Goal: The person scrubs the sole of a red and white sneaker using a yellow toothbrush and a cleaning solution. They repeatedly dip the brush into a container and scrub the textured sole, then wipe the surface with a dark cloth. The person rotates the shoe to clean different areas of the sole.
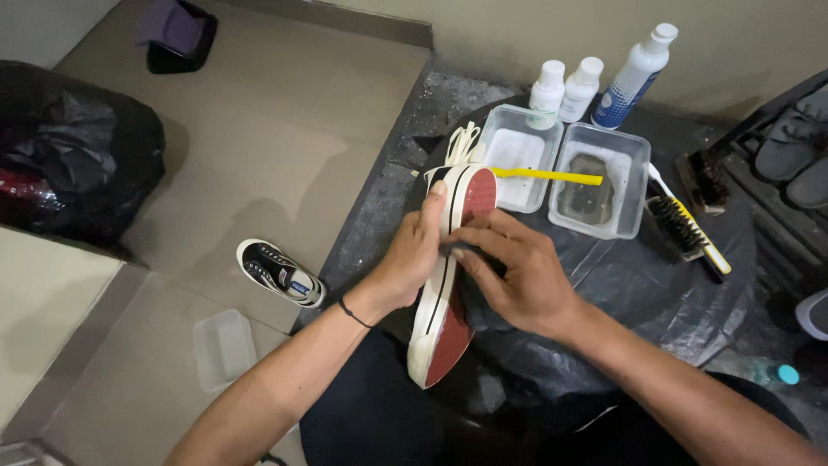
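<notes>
My left hand grips a sneaker by its side, turned so its dark red sole and white rim face up and right. My right hand presses a dark cloth against the shoe's white sidewall near the middle. White laces lie just beyond the shoe's toe. The shoe is held over a round surface covered in black plastic sheet.
Two clear plastic tubs stand behind the shoe, with a yellow toothbrush across them. Three white bottles stand at the back. Two scrub brushes lie right. The second sneaker, a container lid and a black bag are on the floor left.
</notes>
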